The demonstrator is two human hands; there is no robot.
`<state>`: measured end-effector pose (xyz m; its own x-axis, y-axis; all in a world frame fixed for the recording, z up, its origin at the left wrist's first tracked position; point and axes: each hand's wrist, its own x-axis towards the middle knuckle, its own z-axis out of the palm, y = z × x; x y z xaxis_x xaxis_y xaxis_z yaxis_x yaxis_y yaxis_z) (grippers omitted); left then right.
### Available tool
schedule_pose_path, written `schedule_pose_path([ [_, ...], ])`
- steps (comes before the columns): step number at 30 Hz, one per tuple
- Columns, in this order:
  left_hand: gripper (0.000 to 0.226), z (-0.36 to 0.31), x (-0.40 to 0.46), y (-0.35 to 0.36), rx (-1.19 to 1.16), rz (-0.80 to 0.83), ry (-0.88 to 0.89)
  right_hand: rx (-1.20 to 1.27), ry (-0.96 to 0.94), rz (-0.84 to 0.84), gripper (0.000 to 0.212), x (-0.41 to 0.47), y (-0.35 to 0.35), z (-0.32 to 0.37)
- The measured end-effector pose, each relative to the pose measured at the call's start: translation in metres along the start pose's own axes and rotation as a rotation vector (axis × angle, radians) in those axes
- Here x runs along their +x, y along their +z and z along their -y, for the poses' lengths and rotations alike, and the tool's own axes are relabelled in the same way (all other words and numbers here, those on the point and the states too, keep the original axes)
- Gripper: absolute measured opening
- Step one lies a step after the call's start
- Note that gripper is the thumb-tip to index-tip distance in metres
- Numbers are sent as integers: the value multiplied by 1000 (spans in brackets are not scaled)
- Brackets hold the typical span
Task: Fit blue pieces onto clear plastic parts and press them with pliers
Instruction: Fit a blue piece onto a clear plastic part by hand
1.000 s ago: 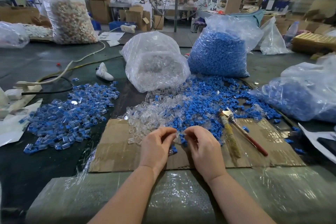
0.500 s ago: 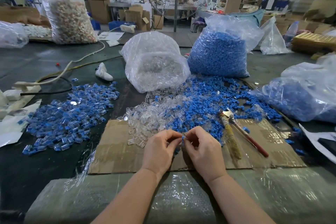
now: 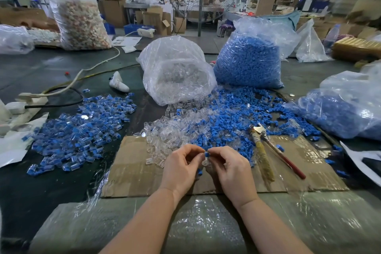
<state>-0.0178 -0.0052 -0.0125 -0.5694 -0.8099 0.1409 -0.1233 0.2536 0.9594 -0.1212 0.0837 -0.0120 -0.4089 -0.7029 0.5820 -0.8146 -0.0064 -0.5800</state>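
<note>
My left hand [image 3: 181, 166] and my right hand [image 3: 233, 169] meet fingertip to fingertip over the cardboard sheet [image 3: 132, 171]. Between them sits a small blue piece [image 3: 206, 154] on top of a clear plastic part [image 3: 205, 162]; the right fingers pinch the blue piece, the left fingers pinch the clear part. Just beyond lie a heap of loose clear parts [image 3: 165, 140] and a spread of loose blue pieces [image 3: 237, 113]. The pliers [image 3: 268, 150], with one taped and one red handle, rest on the cardboard to the right of my right hand.
A pile of fitted blue-and-clear parts [image 3: 78, 134] lies at the left. A bag of clear parts [image 3: 177, 72] and a bag of blue pieces [image 3: 249, 60] stand behind the heaps, another blue bag [image 3: 346, 109] at the right. Cables [image 3: 61, 90] cross the table's left side.
Both hands lifted slightly off the cardboard and drew together. The blue piece, hidden a second ago, now shows between the fingertips on top of the clear part.
</note>
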Motion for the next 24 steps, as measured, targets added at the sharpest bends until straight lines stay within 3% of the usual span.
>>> schedule_pose_path([
  [11,13,-3,1,-1,-13,-6,-27,-36,-20,45,5,0,1,-1],
  [16,12,-4,2,-2,-39,-2,-53,-150,2,-26,18,2,-2,1],
  [18,11,-4,2,-3,-64,5,-69,-275,106,-111,28,5,-8,-1],
  [20,11,-5,4,-4,-52,15,-65,-465,329,-116,42,12,-18,-8],
  [22,10,-6,4,-4,-54,23,-64,-696,607,10,56,18,-32,-20],
  [24,9,-7,5,-4,-66,26,-78,-775,811,173,68,21,-45,-31],
])
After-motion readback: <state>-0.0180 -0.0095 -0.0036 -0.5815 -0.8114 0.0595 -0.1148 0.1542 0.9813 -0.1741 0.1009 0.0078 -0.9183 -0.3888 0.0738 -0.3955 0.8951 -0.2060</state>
